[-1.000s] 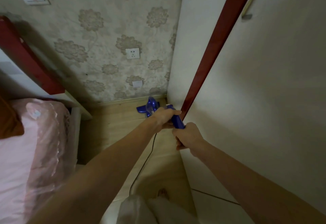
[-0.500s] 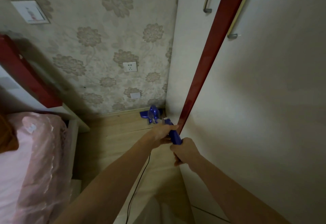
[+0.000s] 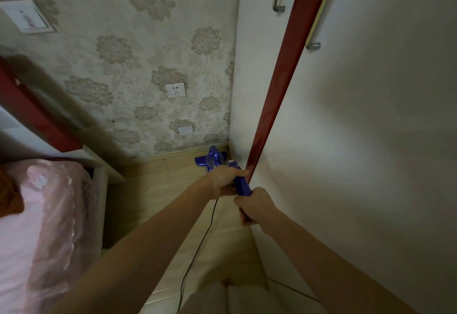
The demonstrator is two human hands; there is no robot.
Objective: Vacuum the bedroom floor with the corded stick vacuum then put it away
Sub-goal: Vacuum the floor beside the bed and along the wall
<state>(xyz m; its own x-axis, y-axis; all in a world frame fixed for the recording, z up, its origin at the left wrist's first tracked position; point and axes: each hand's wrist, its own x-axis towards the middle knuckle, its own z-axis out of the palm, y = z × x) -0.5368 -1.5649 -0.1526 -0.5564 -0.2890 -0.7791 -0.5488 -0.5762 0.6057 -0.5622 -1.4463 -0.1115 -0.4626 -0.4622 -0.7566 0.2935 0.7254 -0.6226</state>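
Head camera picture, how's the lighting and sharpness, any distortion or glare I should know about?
Head view: dim and soft overall, no harsh glare; wide-angle bending bows the red wardrobe trim; a dark shadow falls beside the bed frame; the blue stick vacuum by the corner is small and slightly blurred; both the left hand and the right hand gripping its handle look reasonably clear.
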